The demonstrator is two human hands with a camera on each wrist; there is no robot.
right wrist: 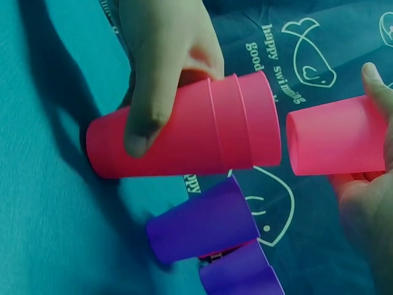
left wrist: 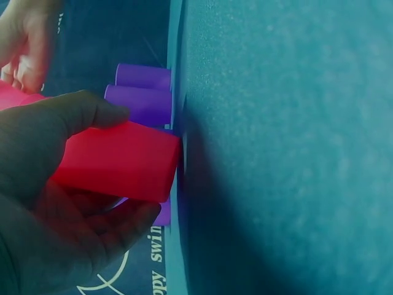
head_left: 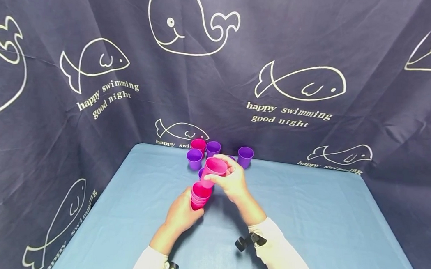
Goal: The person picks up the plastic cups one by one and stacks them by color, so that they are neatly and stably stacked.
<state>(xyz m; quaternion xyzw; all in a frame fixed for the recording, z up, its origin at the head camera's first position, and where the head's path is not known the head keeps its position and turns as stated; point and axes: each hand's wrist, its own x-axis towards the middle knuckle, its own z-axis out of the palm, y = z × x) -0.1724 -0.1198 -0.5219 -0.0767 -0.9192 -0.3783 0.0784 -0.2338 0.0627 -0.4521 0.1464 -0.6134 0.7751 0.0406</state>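
Note:
My left hand (head_left: 183, 210) grips a nested stack of pink cups (head_left: 199, 197) just above the table, fingers and thumb around its side. Several rims show near the stack's mouth. My right hand (head_left: 236, 182) holds a single pink cup (head_left: 215, 167) between thumb and fingers, beyond and above the stack. In the right wrist view, the base of this single cup (right wrist: 334, 136) faces the mouth of the stack (right wrist: 184, 132), with a narrow gap between them. In the left wrist view, the left thumb lies along the stack (left wrist: 123, 160).
Beyond my hands stand purple cups (head_left: 194, 159), (head_left: 213, 148) and a pink cup (head_left: 198, 144) near the back edge. Another purple cup (head_left: 245, 157) stands to their right. More purple is partly hidden behind my right hand. A dark printed curtain (head_left: 218, 89) surrounds the blue-covered table (head_left: 306, 222).

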